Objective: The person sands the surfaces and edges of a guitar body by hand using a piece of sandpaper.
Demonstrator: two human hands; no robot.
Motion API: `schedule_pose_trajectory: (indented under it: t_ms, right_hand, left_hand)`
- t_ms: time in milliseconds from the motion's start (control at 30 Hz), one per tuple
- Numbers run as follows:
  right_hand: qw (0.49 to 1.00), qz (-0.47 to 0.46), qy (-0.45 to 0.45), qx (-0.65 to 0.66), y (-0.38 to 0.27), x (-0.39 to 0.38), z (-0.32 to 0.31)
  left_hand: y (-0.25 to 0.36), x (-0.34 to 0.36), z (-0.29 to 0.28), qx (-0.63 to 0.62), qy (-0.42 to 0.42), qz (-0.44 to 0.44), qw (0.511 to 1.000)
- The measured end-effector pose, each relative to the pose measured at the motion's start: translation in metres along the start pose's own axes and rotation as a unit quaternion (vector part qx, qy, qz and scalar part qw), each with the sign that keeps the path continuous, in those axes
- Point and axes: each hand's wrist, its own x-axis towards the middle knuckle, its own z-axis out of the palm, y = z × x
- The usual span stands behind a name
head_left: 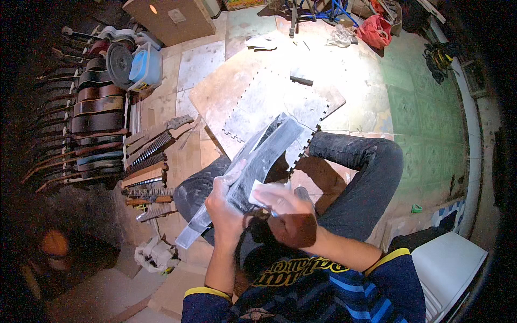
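A long, dark guitar body (279, 144), coated in pale dust, lies tilted across my lap, seen edge-on. Its narrow end points toward the lower left, past my left thigh. My left hand (225, 195) is closed around its left side near the middle. On the near right side, my right hand (286, 207) presses a small folded white sheet (260, 192), perhaps sandpaper, against the edge. Motion blurs the right hand slightly, and its fingertips partly cover the sheet. A small dark block (301, 77) rests on the pale foam mat (253, 99) ahead of me.
Several guitars (99, 106) stand in a row at the left. Closer in lie several guitar necks (153, 149). A blue bucket (145, 67) sits at the far left, near a cardboard box (175, 24). A red bag (374, 32) is at the back right, and a white chair (449, 269) is behind my right side.
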Motion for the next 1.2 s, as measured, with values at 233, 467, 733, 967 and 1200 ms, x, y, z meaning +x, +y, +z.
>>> schedule_pose_trajectory:
  t_ms: [233, 467, 733, 967, 1200]
  right_hand:
    - [0.984, 0.099, 0.011, 0.145, 0.011, -0.006, 0.004]
    - [0.994, -0.054, -0.09, -0.008, 0.028, -0.01, -0.011]
    - [0.999, -0.016, -0.035, -0.035, 0.043, -0.011, -0.008]
    - [0.998, 0.015, -0.057, -0.003, 0.033, -0.004, -0.012]
    - [0.938, 0.182, -0.024, 0.296, 0.037, -0.026, 0.002]
  left_hand:
    - [0.0, -0.002, 0.003, -0.024, -0.004, 0.043, 0.999]
    - [-0.003, -0.008, 0.002, 0.035, -0.012, 0.031, 0.999]
    - [-0.002, -0.005, 0.006, 0.014, -0.006, 0.052, 0.999]
    - [-0.002, -0.004, 0.004, 0.025, -0.002, 0.066, 0.997]
    - [0.001, -0.001, 0.003, 0.012, 0.013, -0.004, 1.0]
